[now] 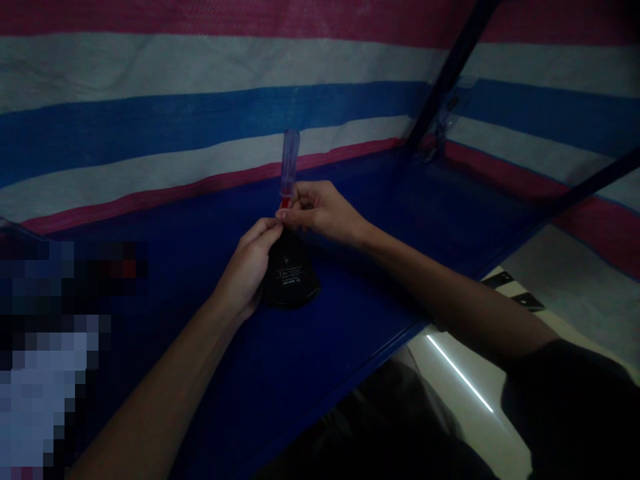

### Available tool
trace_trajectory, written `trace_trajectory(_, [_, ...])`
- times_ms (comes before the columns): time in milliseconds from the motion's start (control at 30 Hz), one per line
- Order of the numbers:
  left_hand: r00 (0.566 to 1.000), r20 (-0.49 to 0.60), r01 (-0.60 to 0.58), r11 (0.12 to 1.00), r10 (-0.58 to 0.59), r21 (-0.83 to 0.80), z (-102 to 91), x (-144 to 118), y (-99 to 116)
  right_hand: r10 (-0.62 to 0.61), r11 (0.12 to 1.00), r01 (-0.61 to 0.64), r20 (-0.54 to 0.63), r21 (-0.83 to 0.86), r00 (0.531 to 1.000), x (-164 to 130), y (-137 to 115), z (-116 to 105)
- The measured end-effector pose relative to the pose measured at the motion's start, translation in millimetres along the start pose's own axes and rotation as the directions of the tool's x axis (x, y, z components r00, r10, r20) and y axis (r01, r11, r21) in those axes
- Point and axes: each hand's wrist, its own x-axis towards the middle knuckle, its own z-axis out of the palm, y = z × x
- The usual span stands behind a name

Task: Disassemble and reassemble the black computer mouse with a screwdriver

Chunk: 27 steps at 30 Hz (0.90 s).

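Note:
A black device with a rounded, wider near end and small white print lies on the blue surface. My left hand is closed along its left side, fingers reaching its far end. Above that far end stands a screwdriver, nearly upright, with a clear handle on top and a red part below. My right hand pinches at the red part, thumb and forefinger together. The screwdriver's tip is hidden behind the fingers, so I cannot tell what it touches. Both hands meet at this spot.
The blue table runs up to a striped red, white and blue sheet. A dark slanted pole rises at the back right, with a clear plastic item by it. Blurred-out items lie at left. Pale floor shows at lower right.

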Motion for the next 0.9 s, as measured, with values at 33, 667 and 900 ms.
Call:
trace_trajectory(33, [1.0,-0.001,-0.002,1.0,0.002,0.001,-0.5,0,0,-0.022,0.999,0.02,-0.04,-0.04,0.999,0,2,1])
trace_trajectory(667, [0.998,0.056,-0.038,0.996,0.033,0.083,-2.1,0,-2,-0.063,0.989,0.072,0.071,-0.127,0.995,1,-2,-9])
trace_trajectory(900, [0.997,0.058,-0.059,0.993,0.054,0.1,-2.0,0,-3,-0.114,0.985,0.128,0.116,-0.115,0.987,-1,0,-6])
